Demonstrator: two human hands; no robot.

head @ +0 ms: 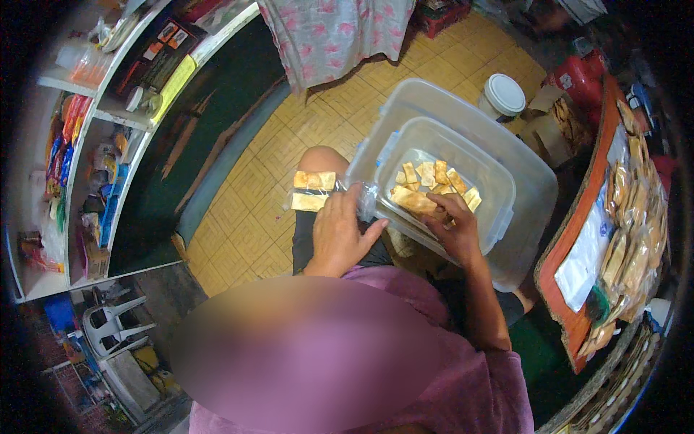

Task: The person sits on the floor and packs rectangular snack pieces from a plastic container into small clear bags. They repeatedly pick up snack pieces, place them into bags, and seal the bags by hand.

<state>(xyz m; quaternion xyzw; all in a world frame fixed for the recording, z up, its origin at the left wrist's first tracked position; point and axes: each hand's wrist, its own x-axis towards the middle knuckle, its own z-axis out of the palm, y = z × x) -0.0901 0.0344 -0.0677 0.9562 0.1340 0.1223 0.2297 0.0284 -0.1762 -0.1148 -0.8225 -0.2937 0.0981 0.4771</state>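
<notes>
My left hand (339,233) lies flat, thumb apart, across a clear plastic bag (368,198) on my thigh. Two rows of flat, golden-brown pastry pieces (313,203) show inside the bag, left of my fingers. Over the inner clear plastic container (496,168), my right hand (458,228) pinches a larger browned pastry piece (413,200); the fingers hide part of it. Several loose rectangular pastry pieces (427,172) lie in that container below. This container sits inside a bigger translucent plastic tub (534,217).
At right, a wooden board (561,260) carries many filled clear packets (634,228) and a white plastic sheet (583,266). Beyond the tub stands a white lidded bucket (504,95). Shelves with goods (103,114) line the left side. A floral curtain (341,38) hangs ahead.
</notes>
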